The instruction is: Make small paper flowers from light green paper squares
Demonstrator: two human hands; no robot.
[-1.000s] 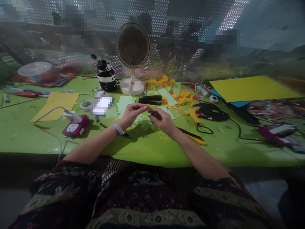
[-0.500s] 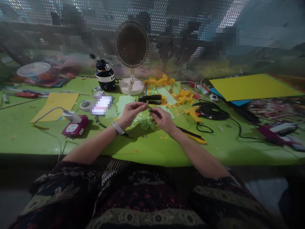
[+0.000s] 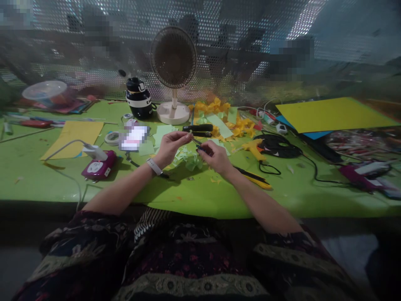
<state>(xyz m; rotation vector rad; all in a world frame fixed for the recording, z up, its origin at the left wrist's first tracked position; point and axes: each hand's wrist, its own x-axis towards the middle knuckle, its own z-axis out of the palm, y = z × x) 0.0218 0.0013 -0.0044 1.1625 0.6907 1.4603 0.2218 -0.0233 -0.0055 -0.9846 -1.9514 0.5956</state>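
Note:
My left hand (image 3: pixel 172 146), with a pale watch band on its wrist, is closed in a pinch. A tiny pale piece shows at its fingertips, too small to name surely. My right hand (image 3: pixel 214 154) is closed around small scissors (image 3: pixel 197 142), whose thin metal blades point up and left toward the left fingertips. The scissors' handles are mostly hidden by my fingers. Below both hands lies a heap of light green paper cutouts (image 3: pixel 188 159). Just beyond the fingertips rests a black stapler (image 3: pixel 198 128). Light green paper sheets (image 3: pixel 163 133) lie behind my left hand.
Orange paper flowers (image 3: pixel 246 125) sit behind the stapler. A fan (image 3: pixel 173 58) and a dark bottle (image 3: pixel 138 100) stand at the back. Left are a phone (image 3: pixel 134 138) and a purple power adapter (image 3: pixel 99 165). Right lie a yellow glue gun (image 3: pixel 253 147) and a yellow-black cutter (image 3: pixel 253 178).
The scissors' blades have drawn slightly away from the left fingertips and show more plainly. My left hand has barely moved, and the table items stay where they were.

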